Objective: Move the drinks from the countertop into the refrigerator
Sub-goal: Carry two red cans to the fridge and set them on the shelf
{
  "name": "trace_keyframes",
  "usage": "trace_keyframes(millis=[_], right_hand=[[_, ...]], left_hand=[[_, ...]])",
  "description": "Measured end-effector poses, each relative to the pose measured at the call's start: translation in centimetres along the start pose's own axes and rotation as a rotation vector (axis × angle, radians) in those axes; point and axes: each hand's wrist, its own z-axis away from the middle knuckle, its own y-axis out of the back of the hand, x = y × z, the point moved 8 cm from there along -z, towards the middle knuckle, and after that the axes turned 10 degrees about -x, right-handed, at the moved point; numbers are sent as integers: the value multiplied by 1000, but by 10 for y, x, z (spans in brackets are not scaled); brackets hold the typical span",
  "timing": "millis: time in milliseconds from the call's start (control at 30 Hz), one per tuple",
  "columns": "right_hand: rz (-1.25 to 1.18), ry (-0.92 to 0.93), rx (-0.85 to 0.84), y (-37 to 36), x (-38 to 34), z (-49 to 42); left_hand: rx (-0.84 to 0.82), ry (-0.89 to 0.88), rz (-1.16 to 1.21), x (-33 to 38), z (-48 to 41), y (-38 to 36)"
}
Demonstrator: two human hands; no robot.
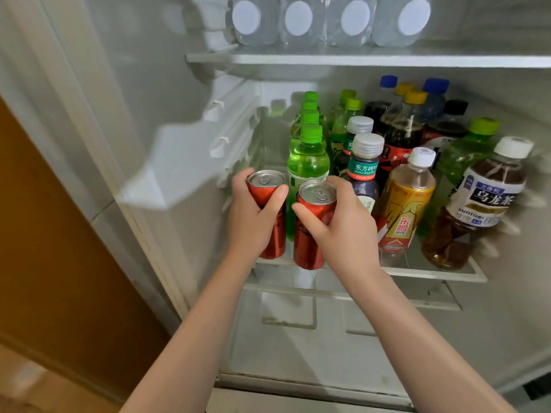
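Note:
I face the open refrigerator. My left hand (pixel 253 222) grips a tall red can (pixel 269 234) at the front left of the middle glass shelf (pixel 432 272). My right hand (pixel 346 231) grips a second red can (pixel 310 245) just to its right, its base at the shelf's front edge. Both cans stand upright, silver tops up. Whether they rest on the shelf or hang just above it I cannot tell.
Behind the cans stand several green-capped bottles (pixel 308 162), dark cola bottles (pixel 402 135), a yellow energy drink (pixel 402 204) and a brown tea bottle (pixel 474 210). The upper shelf (pixel 357 59) holds clear water bottles (pixel 301 22). Drawers (pixel 298 317) sit below; the fridge wall (pixel 143 114) is at left.

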Motion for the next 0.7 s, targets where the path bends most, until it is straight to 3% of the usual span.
trace_keyframes(millis=[267,700], right_hand=[[58,64,29,-2,-3,5],[-44,72,-10,-16,11,24]], left_hand=[[-43,-52,234,-31,30,-15],[-75,-3,45,-59,26,-18]])
